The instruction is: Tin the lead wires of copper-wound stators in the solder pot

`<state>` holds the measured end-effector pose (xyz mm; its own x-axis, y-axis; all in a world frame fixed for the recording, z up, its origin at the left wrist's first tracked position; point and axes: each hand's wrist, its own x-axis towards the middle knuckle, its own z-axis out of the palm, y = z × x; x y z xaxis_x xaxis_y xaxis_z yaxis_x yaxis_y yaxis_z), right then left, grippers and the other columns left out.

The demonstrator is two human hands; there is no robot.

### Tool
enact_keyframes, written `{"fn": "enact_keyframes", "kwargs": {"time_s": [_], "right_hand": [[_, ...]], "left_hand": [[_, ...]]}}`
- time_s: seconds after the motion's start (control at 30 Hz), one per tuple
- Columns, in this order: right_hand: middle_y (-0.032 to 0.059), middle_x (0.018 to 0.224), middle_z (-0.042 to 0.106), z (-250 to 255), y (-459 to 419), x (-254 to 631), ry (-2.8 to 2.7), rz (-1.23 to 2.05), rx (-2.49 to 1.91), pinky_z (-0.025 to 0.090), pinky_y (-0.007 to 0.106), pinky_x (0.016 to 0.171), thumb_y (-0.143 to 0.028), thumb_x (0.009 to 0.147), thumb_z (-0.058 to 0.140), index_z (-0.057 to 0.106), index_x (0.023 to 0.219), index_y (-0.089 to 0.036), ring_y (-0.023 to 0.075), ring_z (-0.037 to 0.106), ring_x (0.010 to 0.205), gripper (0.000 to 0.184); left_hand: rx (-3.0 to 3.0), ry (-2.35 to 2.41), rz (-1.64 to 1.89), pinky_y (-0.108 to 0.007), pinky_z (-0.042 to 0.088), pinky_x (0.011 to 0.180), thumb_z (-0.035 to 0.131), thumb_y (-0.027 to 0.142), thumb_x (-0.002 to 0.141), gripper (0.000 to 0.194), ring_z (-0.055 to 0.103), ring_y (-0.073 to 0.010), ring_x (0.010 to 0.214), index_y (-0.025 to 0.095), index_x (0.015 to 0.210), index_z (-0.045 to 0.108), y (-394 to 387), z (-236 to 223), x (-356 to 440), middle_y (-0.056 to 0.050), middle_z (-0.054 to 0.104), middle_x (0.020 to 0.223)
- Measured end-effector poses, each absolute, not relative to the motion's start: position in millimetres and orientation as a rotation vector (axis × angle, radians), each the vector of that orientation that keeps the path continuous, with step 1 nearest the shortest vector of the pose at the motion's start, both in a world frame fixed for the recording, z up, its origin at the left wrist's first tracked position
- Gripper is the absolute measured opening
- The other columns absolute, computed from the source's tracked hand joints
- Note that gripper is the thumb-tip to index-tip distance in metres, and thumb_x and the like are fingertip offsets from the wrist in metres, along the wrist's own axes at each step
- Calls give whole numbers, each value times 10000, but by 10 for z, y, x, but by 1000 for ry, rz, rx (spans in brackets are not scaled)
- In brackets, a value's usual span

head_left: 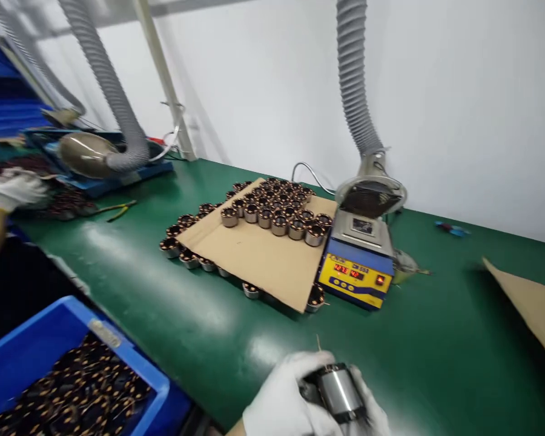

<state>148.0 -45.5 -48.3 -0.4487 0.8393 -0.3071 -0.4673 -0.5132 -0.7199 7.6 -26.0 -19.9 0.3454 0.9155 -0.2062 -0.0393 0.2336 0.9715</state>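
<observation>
Near the front edge of the bench, a motor stator with a shiny metal shell and dark ends is held tilted between my gloved hands. My left hand wraps around its left side with the thumb on top. My right hand closes on it from the right, its fingers partly hidden behind the shell. A thin wire end sticks up beside my left thumb. Beyond my hands, several stators stand in rows on a cardboard sheet, with more stators underneath.
A yellow-fronted solder pot with a lit display stands under a fume hose. Another cardboard piece rises at right. A blue bin of dark parts sits lower left. A co-worker's gloved hand is far left, near pliers.
</observation>
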Motion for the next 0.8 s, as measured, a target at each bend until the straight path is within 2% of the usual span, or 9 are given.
{"fn": "enact_keyframes", "kwargs": {"time_s": [0.13, 0.2, 0.3, 0.37, 0.43, 0.53, 0.6, 0.7, 0.8], "right_hand": [[48, 845, 723, -486, -531, 1396, -183, 2253, -602, 501, 249, 695, -554, 730, 649, 708, 925, -186, 162, 671, 754, 420], [67, 819, 723, -488, -527, 1385, -162, 2313, -497, 485, 213, 612, -526, 727, 666, 711, 914, -145, 145, 667, 673, 427], [73, 819, 719, -478, -536, 1401, -160, 2342, -434, 472, 211, 592, -520, 726, 665, 693, 989, -134, 146, 667, 649, 468], [74, 846, 712, -459, -552, 1403, -168, 2337, -468, 469, 219, 610, -524, 732, 654, 677, 1024, -139, 153, 669, 672, 484], [75, 826, 704, -433, -567, 1383, -229, 2302, -551, 466, 232, 632, -532, 747, 635, 671, 1004, -142, 161, 665, 692, 468], [75, 836, 697, -418, -591, 1322, -472, 2097, -744, 475, 275, 654, -523, 711, 677, 625, 1026, -174, 195, 657, 745, 473], [81, 930, 687, -453, -621, 1284, -666, 1857, -926, 491, 304, 676, -503, 642, 736, 577, 1089, -203, 225, 649, 814, 562], [77, 1027, 664, -586, -677, 1240, -879, 1456, -1228, 514, 294, 698, -416, 597, 771, 543, 1107, -232, 237, 636, 896, 588], [71, 1045, 662, -756, -706, 1187, -1068, 1041, -1311, 521, 302, 764, -337, 599, 751, 546, 974, -252, 242, 632, 953, 436]], "left_hand": [[705, 1098, 964, -262, 469, 646, 763, 268, 546, 173, 590, -169, 671, 165, 661, 682, -235, -232, 205, -11, 646, 677], [523, 1092, 1072, -233, 468, 594, 800, 342, 548, 236, 587, -142, 608, 159, 635, 677, -173, -234, 197, -10, 644, 601], [293, 971, 1299, -201, 483, 593, 872, 423, 410, 385, 593, -110, 551, 170, 624, 675, -80, -217, 121, 14, 638, 533], [272, 943, 1331, -210, 505, 680, 881, 388, 408, 412, 639, -127, 647, 186, 719, 703, -72, -178, 72, -5, 696, 644], [423, 1005, 1136, -224, 514, 644, 858, 282, 454, 396, 649, -150, 662, 193, 813, 716, -118, -125, 57, -27, 723, 736], [654, 1149, 898, -231, 474, 521, 743, 185, 516, 138, 602, -150, 549, 167, 650, 716, -197, -71, 58, -28, 698, 636], [669, 1203, 1008, -234, 479, 580, 713, 202, 533, 68, 594, -149, 572, 158, 582, 694, -190, -87, 14, -23, 671, 579], [519, 1145, 1265, -241, 489, 702, 756, 306, 568, 231, 626, -151, 671, 164, 740, 694, -120, -182, -130, -20, 695, 663], [635, 1022, 1210, -300, 437, 915, 754, 329, 618, 491, 613, -203, 998, 187, 1068, 619, -112, -271, -192, -74, 696, 1031]]}}
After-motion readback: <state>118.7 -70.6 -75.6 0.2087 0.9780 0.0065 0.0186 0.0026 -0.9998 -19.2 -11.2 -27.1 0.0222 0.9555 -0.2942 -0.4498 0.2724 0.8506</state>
